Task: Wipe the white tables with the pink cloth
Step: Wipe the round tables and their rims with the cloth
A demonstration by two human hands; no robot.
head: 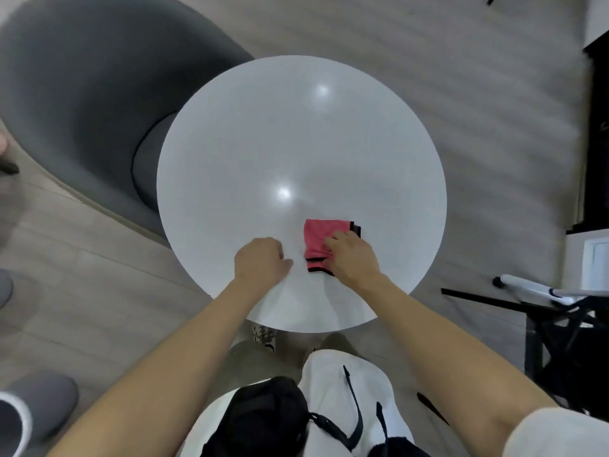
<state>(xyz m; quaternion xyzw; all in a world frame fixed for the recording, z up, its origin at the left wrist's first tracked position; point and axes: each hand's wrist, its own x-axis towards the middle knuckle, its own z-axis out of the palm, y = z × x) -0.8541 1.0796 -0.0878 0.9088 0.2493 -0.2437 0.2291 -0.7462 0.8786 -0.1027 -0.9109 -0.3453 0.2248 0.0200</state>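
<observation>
A round white table (296,143) fills the middle of the head view. A folded pink cloth (318,237) with a black edge lies on its near right part. My right hand (354,257) lies over the cloth's near right corner, fingers curled onto the fabric and gripping it. My left hand (262,260) rests on the tabletop just left of the cloth, fingers curled under and holding nothing, a small gap apart from the cloth.
A dark grey upholstered chair (82,103) stands close against the table's left side. A black and white folding frame (560,301) sits at the right. Grey slippers (36,407) are on the wooden floor at lower left. Dark furniture (596,127) lines the right edge.
</observation>
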